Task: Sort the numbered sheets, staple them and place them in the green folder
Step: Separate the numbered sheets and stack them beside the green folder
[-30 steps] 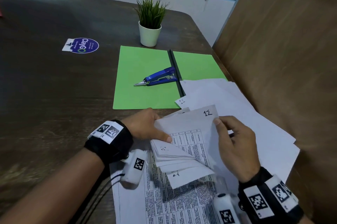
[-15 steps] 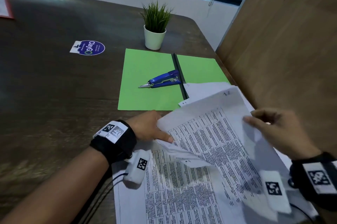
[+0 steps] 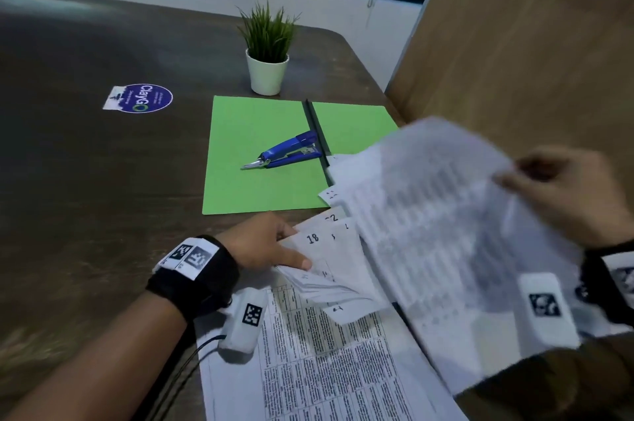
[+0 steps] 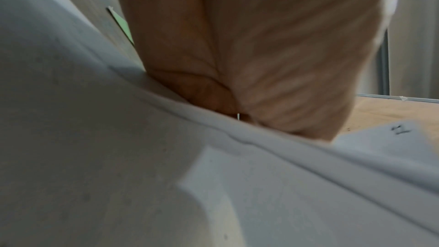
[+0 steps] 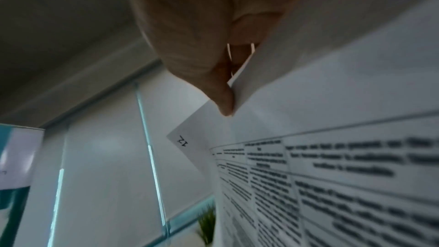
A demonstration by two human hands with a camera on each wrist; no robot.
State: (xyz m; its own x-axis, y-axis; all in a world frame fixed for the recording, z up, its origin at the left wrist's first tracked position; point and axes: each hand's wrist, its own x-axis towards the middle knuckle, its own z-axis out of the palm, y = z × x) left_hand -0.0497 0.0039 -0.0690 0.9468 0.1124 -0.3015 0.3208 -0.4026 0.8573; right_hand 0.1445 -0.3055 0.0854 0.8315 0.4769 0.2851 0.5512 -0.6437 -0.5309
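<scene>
So the dark wood bench (image 3: pixel 103 197) takes up most of the head view, with a brown panel wall (image 3: pixel 531 43) running along its right side. The green folder (image 3: pixel 260 153) lies open flat on the bench, black spine down the middle, and the near right part of it is covered by loose paper. Closer in there's a messy spread of numbered sheets (image 3: pixel 326 369) with printed tables, reaching to the near edge.

The right hand (image 3: pixel 562 194) has sheet 12 (image 5: pixel 332 157) lifted off the pile, pinched at its top edge between thumb and fingers. It's motion-blurred in the head view, but the wrist camera shows the "12" in the corner clearly. The left hand (image 3: pixel 271 242) is on the fanned corners of the stack (image 3: pixel 329 269), thumb lying across the top sheets, one marked 18; fingers are tucked under or behind the paper, so it looks like it's gripping the bundle there.

The blue stapler (image 3: pixel 288 153) sits on the folder's left half, touching the spine. A little potted plant (image 3: pixel 267 53) in a white pot stands just behind the folder, and a round blue sticker (image 3: pixel 140 98) is stuck on the bench well off to the left.
</scene>
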